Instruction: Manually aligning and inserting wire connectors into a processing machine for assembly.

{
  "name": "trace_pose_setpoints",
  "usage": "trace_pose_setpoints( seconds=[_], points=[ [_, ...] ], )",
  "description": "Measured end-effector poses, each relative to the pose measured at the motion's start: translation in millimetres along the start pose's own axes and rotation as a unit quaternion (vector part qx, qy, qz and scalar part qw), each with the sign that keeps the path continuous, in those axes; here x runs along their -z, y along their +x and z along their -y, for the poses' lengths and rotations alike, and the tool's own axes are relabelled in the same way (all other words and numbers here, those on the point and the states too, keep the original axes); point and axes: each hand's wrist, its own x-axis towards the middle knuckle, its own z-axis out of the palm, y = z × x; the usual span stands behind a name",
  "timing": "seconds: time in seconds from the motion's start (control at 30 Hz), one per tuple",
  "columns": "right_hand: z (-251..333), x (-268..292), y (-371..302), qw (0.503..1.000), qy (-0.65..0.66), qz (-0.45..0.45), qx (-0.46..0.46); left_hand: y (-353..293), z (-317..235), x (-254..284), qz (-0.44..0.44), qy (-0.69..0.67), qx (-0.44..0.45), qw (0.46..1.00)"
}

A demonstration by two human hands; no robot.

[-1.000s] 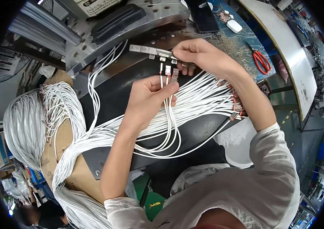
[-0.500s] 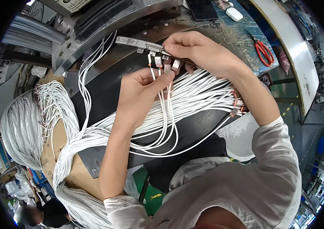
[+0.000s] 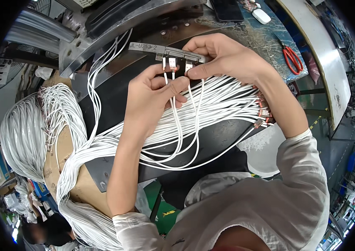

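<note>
A narrow metal fixture bar [image 3: 143,47] with slots along its lower edge lies across the space above both hands. My right hand [image 3: 223,58] grips its right end from behind, the thumb pressed against a USB connector [image 3: 189,67] just under the bar. My left hand [image 3: 148,100] is closed in a pinch on white USB cables [image 3: 174,111]. Above its fingers stand another USB connector [image 3: 172,63] and a thin one seen edge-on [image 3: 164,64], close to the bar's slots. Underneath spreads a thick bundle of white cables [image 3: 219,100], with connector ends [image 3: 263,113] at its right.
A dark metal machine frame [image 3: 131,27] stands beyond the hands. On the blue worktop are red-handled cutters [image 3: 291,60], a white case [image 3: 261,16] and a dark phone [image 3: 226,10]. More cable coils [image 3: 20,138] hang at the left over cardboard [image 3: 89,190]. Another person [image 3: 54,230] is at lower left.
My right thumb has come down from the bar onto a USB connector. One cable now stands farther right, apart from those at my left hand. The bar sits slightly lower in view.
</note>
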Motion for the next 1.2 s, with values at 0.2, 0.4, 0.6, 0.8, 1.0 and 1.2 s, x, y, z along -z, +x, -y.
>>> trace_pose_setpoints(
  seconds=[0.2,0.4,0.6,0.8,1.0,1.2],
  points=[
    [0.0,13.3,1.4,0.999,0.025,-0.022,0.002,-2.3,1.1,9.1,0.012,-0.013,0.005,1.0],
    [-5.0,4.4,4.4,0.999,0.011,-0.007,0.033,2.7,8.5,4.0,0.003,-0.058,0.004,0.998],
    [-3.7,3.4,4.1,0.999,-0.018,-0.037,0.025,1.3,5.0,4.1,0.015,-0.037,0.007,0.999],
    [-7.1,3.2,6.4,0.998,-0.018,-0.05,0.034,0.8,8.0,8.9,0.049,-0.011,0.005,0.999],
    [8.2,7.7,10.8,0.999,-0.039,0.009,-0.024,2.7,0.0,10.0,0.078,0.021,-0.027,0.996],
    [6.0,40.6,54.4,0.903,-0.402,0.031,0.149,-2.7,-18.5,42.6,-0.034,0.387,-0.101,0.916]
  ],
)
